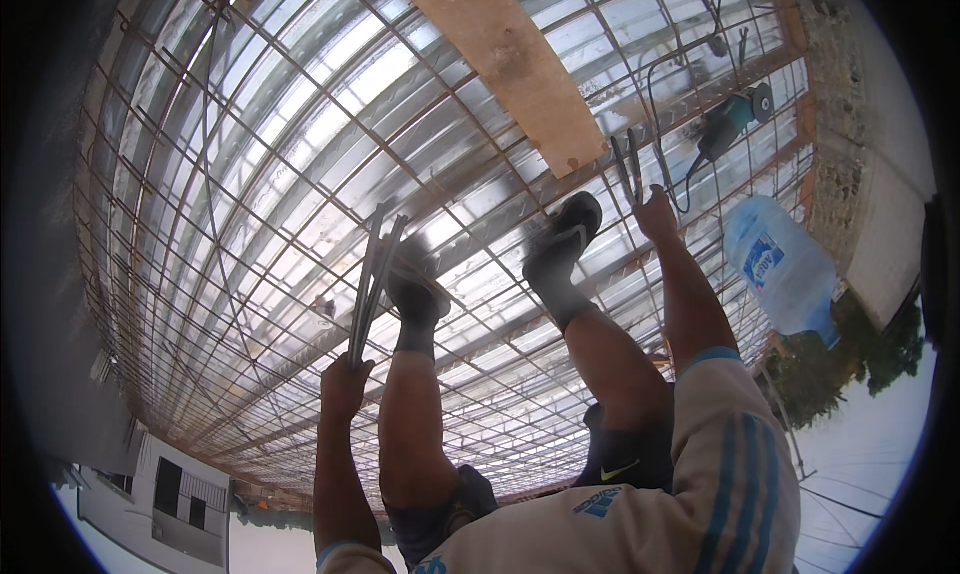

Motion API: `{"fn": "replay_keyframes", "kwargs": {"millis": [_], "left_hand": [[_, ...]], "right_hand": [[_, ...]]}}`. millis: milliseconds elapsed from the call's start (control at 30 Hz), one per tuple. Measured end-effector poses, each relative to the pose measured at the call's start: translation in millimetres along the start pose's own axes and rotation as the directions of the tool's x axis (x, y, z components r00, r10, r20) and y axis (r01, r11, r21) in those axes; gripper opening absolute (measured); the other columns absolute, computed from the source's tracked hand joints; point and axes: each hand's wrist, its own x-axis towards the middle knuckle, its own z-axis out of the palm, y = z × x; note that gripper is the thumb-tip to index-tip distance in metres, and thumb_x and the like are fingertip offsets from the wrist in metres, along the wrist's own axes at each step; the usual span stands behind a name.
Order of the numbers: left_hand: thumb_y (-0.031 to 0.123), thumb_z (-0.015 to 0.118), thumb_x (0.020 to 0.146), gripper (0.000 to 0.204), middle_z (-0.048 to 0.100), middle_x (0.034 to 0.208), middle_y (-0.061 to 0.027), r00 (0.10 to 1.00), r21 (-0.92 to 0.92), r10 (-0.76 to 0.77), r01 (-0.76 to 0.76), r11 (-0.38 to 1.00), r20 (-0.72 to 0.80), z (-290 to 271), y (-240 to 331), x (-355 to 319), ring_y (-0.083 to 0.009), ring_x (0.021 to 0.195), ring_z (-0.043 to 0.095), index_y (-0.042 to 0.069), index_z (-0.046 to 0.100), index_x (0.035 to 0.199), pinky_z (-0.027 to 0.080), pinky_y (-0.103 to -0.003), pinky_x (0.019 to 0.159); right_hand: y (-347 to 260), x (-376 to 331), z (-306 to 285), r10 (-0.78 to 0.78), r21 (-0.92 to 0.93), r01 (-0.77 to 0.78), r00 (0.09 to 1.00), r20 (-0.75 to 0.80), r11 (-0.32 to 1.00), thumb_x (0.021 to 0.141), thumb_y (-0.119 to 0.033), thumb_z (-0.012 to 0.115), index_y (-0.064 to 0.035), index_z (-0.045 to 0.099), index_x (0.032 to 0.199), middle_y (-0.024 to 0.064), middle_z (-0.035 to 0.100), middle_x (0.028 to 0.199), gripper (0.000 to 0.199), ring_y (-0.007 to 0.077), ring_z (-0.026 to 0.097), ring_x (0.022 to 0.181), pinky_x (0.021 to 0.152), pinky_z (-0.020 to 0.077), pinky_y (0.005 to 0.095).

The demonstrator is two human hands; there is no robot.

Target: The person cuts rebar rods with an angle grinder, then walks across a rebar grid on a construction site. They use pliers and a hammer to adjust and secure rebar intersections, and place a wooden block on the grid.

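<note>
My left hand (345, 386) is closed around the lower end of a few straight grey metal bars (367, 289), which spread slightly apart toward their far ends beside my left shoe (412, 279). Farther forward and to the right, my right hand (656, 216) is closed on two short dark bars (628, 170) that stick out past the fingers. What kind of bars these are, I cannot tell. Both hands are held above a rusty rebar mesh (330, 104) laid over shiny corrugated metal sheets (290, 164). My right shoe (572, 232) rests on the mesh between the hands.
A wooden plank (510, 64) lies across the mesh ahead. At the right are a teal angle grinder (732, 124) with its cord (655, 104) and a large blue water jug (785, 264). A rough concrete edge (840, 124) borders the right side.
</note>
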Motion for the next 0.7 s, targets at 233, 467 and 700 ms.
{"fn": "replay_keyframes", "kwargs": {"millis": [233, 467, 700], "left_hand": [[0.024, 0.06, 0.079, 0.027, 0.057, 0.067, -0.0184, 1.0, 0.004, 0.011, -0.011, 1.0, -0.013, 7, 17, 5, -0.0369, 0.064, 0.057, 0.0, 0.049, 0.082, 0.041, -0.042, 0.056], [0.028, 0.057, 0.08, 0.031, 0.057, 0.073, -0.0242, 0.995, 0.046, -0.096, 0.094, 0.995, 0.036, 9, 12, -16, -0.0429, 0.076, 0.056, -0.001, 0.049, 0.085, 0.043, -0.046, 0.062], [0.033, 0.058, 0.079, 0.04, 0.059, 0.082, -0.0263, 0.992, -0.118, -0.096, 0.106, 0.987, 0.086, 8, -28, -78, -0.042, 0.084, 0.057, -0.004, 0.052, 0.09, 0.045, -0.046, 0.069]], "right_hand": [[-2, 36, 35, 0.006, 0.027, -0.003, 0.994, -0.106, 1.0, 0.072, -0.027, 0.066, -0.0015, 0.039, 0.109, 0.0252, 0.051, 0.103, 0.052, 0.0412, 0.053, 0.094, 0.08, 0.0443, 0.0461], [-32, 23, 1, 0.027, -0.072, -0.027, 1.0, 0.0, 0.997, 0.069, -0.019, 0.055, 0.004, 0.042, 0.097, 0.0285, 0.057, 0.093, 0.039, 0.0406, 0.057, 0.089, 0.079, 0.0461, 0.0452], [83, -25, 26, -0.13, -0.105, 0.118, 0.985, -0.116, 0.987, 0.072, -0.011, 0.048, 0.0085, 0.045, 0.085, 0.0237, 0.057, 0.075, 0.024, 0.0367, 0.057, 0.078, 0.071, 0.0457, 0.0435]]}}
